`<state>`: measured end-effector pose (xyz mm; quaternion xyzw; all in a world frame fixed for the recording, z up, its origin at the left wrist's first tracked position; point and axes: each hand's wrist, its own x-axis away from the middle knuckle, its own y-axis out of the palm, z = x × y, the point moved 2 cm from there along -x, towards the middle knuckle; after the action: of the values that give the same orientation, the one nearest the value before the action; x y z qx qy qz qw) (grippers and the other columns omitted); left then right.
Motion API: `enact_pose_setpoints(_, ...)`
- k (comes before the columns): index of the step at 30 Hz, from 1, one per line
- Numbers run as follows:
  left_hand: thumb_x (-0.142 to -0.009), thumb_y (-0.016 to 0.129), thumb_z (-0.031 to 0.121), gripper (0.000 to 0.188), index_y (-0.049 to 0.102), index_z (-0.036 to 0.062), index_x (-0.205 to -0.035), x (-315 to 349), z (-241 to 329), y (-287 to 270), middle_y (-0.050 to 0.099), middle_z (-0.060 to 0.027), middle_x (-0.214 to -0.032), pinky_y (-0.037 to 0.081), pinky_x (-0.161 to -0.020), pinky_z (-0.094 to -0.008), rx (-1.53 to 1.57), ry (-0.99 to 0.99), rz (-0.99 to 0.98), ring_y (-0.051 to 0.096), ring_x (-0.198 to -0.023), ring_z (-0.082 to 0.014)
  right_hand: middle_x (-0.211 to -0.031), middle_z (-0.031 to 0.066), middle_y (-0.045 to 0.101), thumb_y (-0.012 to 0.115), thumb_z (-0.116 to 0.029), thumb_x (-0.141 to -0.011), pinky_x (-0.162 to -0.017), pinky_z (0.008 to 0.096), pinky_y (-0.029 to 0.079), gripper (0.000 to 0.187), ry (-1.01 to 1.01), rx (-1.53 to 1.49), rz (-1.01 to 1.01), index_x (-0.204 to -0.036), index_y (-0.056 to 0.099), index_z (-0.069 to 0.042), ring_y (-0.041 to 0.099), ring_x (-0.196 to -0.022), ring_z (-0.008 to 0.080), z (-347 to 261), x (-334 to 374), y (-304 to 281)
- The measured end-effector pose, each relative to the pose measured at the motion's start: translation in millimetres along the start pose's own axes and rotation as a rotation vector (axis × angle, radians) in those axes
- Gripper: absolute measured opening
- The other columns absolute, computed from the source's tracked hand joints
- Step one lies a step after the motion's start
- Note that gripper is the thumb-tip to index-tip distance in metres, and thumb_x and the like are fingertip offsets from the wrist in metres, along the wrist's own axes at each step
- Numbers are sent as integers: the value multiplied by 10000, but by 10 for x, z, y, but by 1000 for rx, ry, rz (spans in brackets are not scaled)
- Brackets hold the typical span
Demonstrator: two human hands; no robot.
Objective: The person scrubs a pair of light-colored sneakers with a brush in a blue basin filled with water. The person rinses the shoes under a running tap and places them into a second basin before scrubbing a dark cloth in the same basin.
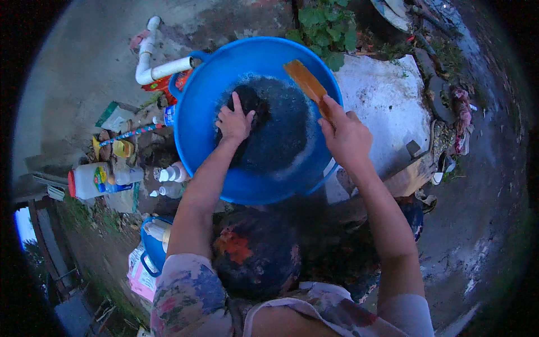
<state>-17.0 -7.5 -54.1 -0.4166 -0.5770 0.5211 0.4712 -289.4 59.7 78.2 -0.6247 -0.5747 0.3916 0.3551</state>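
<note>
A big round blue basin [196, 168] sits in front of me, holding dark, sudsy water [281, 132]. At its left side a dark wet bundle, apparently cloth [254, 101], rises from the water. My left hand [234, 122] rests on this bundle with its fingers spread. Over the basin's right side, my right hand [345, 132] is closed around the near end of a flat wooden paddle [306, 80]. The paddle slants up and left, above the water. Whatever lies deeper in the dark water is hidden.
White pipe [163, 68] reaches the basin's far left rim. Left of the basin stand a red-lidded jug [88, 181] and several bottles [175, 172]. A pale sheet [387, 106] lies at the right, with a leafy plant [328, 28] behind. A smaller blue tub [151, 247] is near my left arm.
</note>
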Motion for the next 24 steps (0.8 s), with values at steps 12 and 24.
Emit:
enact_pose_setpoints(12, -817, 569, 371, 786, 102, 218, -1430, -195, 369, 365, 333, -233, -1297, 307, -893, -543, -86, 154, -65, 375, -1128, -392, -762, 128, 572, 633, -276, -781, -510, 407, 482, 495, -64, 4, -19, -1250, 474, -253, 600, -604, 303, 90, 24, -18)
enact_pose_setpoints(24, -839, 499, 505, 768, 107, 197, -1424, -271, -180, -451, 411, -272, -1171, 356, -869, -553, 206, 102, -115, 441, -1063, -442, -779, 138, 574, 609, -308, -797, -523, 431, 484, 469, 21, -16, -30, -1241, 468, -256, 603, -618, 322, -22, -47, -23)
